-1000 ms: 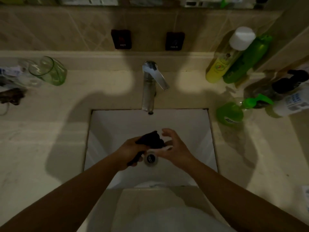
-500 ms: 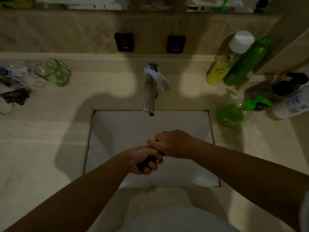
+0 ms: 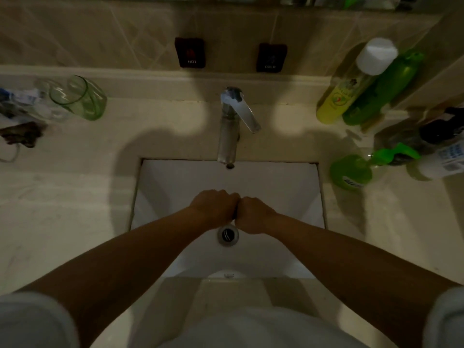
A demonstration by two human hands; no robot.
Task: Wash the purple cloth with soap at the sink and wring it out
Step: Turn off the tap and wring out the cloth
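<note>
Both fists meet knuckle to knuckle over the white sink basin (image 3: 288, 187), just above the drain (image 3: 228, 235). My left hand (image 3: 213, 208) and my right hand (image 3: 254, 216) are closed tight around the purple cloth (image 3: 235, 215), of which only a thin dark sliver shows between them. The rest of the cloth is hidden inside the fists. The chrome tap (image 3: 229, 126) stands behind the basin with no water visibly running. A green soap pump bottle (image 3: 351, 172) lies on the counter right of the basin.
A green glass (image 3: 80, 99) and dark clutter (image 3: 22, 134) lie on the left counter. Yellow and green bottles (image 3: 361, 89) lean in the right corner, with a white bottle (image 3: 442, 162) beside them. HOT (image 3: 191, 52) and COLD (image 3: 271, 57) tags hang on the tiled wall.
The bunched cloth lay loosely between both hands a second ago. Then both hands closed on it, and now the fists sit level, side by side, hiding almost all of it.
</note>
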